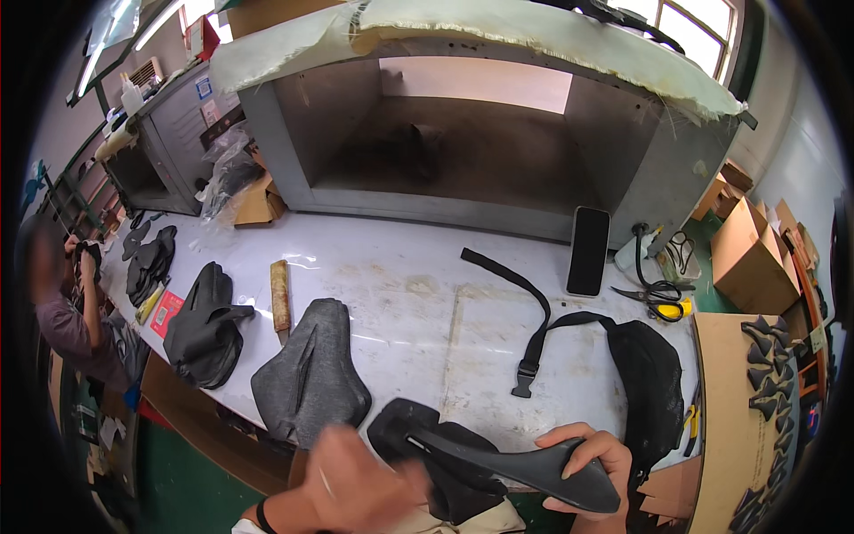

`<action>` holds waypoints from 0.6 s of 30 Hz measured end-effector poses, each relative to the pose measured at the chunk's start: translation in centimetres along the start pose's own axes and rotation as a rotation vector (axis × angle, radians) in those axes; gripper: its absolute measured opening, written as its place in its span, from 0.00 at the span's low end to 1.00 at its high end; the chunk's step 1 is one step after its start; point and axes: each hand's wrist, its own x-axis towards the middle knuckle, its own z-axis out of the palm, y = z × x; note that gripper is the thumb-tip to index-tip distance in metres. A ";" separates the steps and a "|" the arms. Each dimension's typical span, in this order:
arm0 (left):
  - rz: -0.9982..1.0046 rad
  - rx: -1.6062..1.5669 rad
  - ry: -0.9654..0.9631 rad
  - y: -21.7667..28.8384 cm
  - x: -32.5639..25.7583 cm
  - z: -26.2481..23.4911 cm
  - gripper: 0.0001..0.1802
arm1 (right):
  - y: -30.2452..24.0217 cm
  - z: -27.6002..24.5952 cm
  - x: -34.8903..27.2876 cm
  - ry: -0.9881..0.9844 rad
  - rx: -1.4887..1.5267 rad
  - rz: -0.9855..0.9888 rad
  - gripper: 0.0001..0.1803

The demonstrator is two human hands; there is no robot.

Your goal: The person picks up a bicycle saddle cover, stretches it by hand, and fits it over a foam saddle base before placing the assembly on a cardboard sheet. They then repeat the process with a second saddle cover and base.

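A black bicycle saddle [511,461] lies tilted at the front edge of the table, its long nose to the right and its wide end to the left. My right hand [592,463] is wrapped round the nose, fingers on the upper edge. Close to the wide end, my left hand [360,481] is smeared by motion, so its fingers cannot be made out. A dark grey saddle-shaped cover [311,369] rests on the table just beyond the left hand. Farther left is another dark cover [209,329], folded and creased.
A knife with a wrapped handle [280,298] lies between the covers. A black waist bag [645,383] with its strap spreads at right, near a phone [588,252] and scissors [654,292]. A metal box [445,209] stands behind. Small dark parts line a cardboard sheet [725,400]. Another person [80,320] works at far left.
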 end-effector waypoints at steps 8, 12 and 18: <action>-0.477 -1.332 -0.712 -5.0 5.7 -0.6 0.07 | -1.2 -1.1 1.5 -0.161 -0.041 -0.056 0.25; -0.631 -1.518 -0.837 -5.2 5.6 0.5 0.08 | -1.8 -1.0 2.5 -0.239 -0.086 -0.111 0.21; -0.955 -1.960 -1.089 -4.1 2.9 2.9 0.10 | 1.8 -0.5 1.4 0.066 0.132 0.169 0.33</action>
